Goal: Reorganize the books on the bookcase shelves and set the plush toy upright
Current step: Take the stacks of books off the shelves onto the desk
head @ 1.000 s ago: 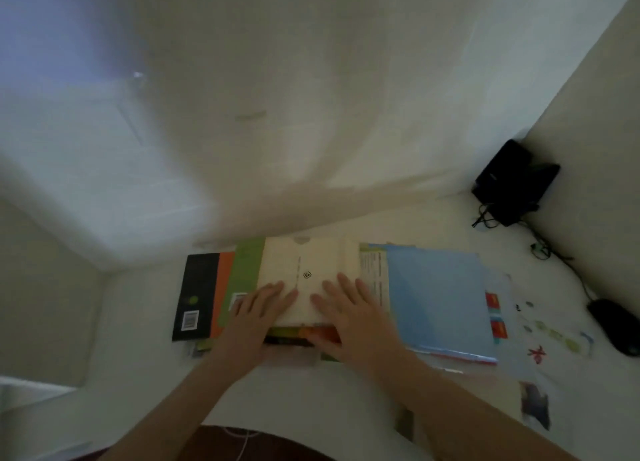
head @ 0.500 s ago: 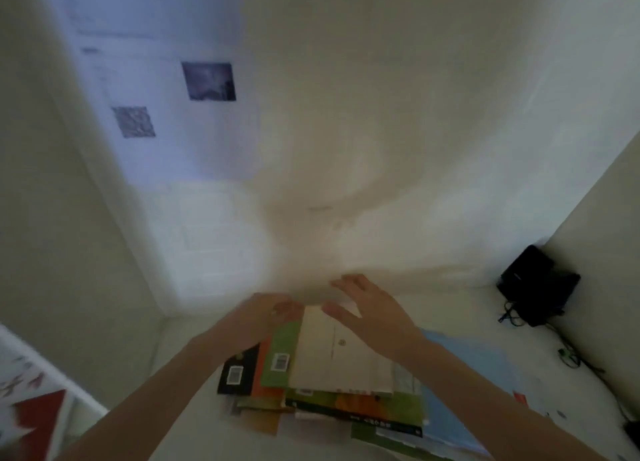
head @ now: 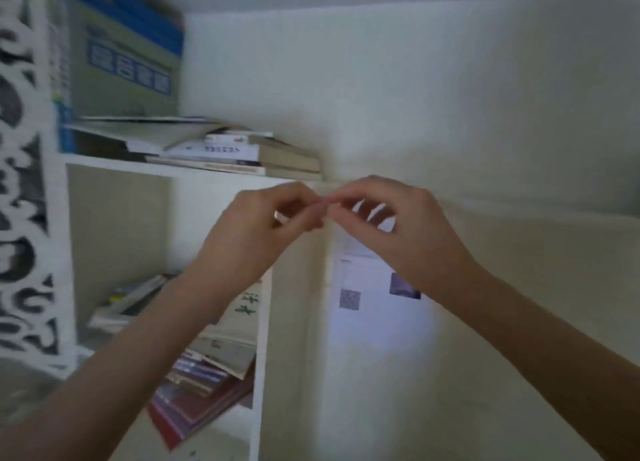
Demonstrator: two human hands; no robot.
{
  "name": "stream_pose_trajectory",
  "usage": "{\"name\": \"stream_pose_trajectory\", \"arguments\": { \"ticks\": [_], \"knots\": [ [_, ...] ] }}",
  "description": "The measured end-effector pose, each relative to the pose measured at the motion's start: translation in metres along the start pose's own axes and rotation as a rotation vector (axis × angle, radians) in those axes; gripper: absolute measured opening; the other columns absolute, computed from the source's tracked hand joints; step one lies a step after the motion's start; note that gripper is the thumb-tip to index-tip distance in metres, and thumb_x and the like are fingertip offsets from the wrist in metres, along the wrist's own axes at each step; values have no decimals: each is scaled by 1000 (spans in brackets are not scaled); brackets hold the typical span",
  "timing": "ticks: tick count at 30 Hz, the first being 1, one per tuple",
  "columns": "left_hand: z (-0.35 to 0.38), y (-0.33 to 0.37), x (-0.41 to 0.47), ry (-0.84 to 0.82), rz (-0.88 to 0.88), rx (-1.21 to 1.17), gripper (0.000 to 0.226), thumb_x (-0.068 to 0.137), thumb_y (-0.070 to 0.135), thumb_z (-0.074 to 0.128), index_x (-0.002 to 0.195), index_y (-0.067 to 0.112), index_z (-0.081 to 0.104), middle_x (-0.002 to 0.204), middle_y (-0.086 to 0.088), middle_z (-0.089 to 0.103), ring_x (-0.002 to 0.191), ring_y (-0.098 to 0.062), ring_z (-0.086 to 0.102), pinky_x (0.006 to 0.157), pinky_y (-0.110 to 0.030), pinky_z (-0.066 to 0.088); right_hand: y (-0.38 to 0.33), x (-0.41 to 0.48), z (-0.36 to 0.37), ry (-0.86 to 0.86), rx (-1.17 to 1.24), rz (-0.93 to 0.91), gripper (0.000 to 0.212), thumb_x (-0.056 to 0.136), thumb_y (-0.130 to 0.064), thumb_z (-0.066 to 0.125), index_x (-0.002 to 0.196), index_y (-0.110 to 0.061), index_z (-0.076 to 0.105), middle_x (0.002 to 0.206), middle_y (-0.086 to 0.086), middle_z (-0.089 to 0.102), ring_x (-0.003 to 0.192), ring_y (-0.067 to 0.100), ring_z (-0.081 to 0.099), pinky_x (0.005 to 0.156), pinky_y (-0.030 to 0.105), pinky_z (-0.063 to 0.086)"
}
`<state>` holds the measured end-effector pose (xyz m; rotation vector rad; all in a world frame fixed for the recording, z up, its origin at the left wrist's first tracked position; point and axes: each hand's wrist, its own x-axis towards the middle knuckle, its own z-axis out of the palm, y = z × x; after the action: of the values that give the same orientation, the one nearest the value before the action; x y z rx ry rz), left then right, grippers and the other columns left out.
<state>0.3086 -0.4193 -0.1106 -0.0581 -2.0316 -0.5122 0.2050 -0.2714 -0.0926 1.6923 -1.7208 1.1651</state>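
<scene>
Rec: Hands left the desk stack, now raised at the bookcase [head: 117, 167]; left hand [head: 263, 225], right hand [head: 401, 228]: fingers curled, tips meeting; anything pinched, cannot tell.
Chk: Books?
Rec: Just above left hand, flat pile [head: 242, 154]; below it, slumped books [head: 207, 370]. Stiff, likely heavy; take by spines.

At nine o'clock the bookcase [head: 114, 168] is white, and its side panel [head: 24, 197] shows white scrollwork over dark gaps. At ten o'clock a tall book [head: 124, 79] is grey-green with a blue band on top and blue blocks of white lettering. The flat books [head: 235, 154] below it are white and grey. At seven o'clock the leaning books [head: 204, 405] are dark red, and a cream book [head: 242, 308] carries green brush strokes. At five o'clock a white sheet [head: 367, 277] on the off-white wall [head: 450, 97] bears a purple-blue picture and a grey speckled square.
</scene>
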Motion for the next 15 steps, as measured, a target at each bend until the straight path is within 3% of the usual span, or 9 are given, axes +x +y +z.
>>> {"name": "stream_pose_trajectory", "arguments": {
  "ticks": [2,5,8,10,12,15],
  "knots": [
    [-29,-9,18,170,91,133,16,84,38,61,93,25,66,85,13,67,85,-4,62,73,-21,48,-7,40,7,43,-67,-74,26,81,-40,70,103,-28,67,98,-11,65,89,11,58,81,34,50],
    [-60,-42,45,264,178,467,48,77,40,67,118,17,59,113,-3,59,109,-24,50,92,-21,32,-12,97,22,-74,-208,-43,73,71,-49,77,134,-26,49,133,-9,50,122,11,39,101,26,35],
    [-83,-82,61,179,88,672,81,69,35,79,137,10,43,137,-13,46,131,-33,38,109,-41,25,-7,138,51,-227,-308,20,103,63,-53,81,147,-29,27,151,-8,30,138,15,24,110,30,27],
    [-89,-106,65,64,-22,761,85,70,40,78,141,16,39,143,-6,43,133,-30,38,112,-47,25,3,152,75,-315,-340,47,103,60,-51,84,145,-29,29,145,-5,38,133,18,36,106,34,34],
    [-89,-122,67,75,-18,773,72,70,34,79,134,20,49,131,-1,55,117,-26,54,99,-42,41,13,159,91,-306,-346,23,89,62,-45,84,137,-29,40,128,-5,49,118,18,50,95,33,43],
    [-91,-128,69,227,122,811,52,59,17,87,108,19,70,98,0,72,79,-24,70,59,-30,54,18,158,92,-260,-328,6,77,68,-42,80,136,-33,44,118,-8,54,105,15,56,84,28,44]
  ]
}}
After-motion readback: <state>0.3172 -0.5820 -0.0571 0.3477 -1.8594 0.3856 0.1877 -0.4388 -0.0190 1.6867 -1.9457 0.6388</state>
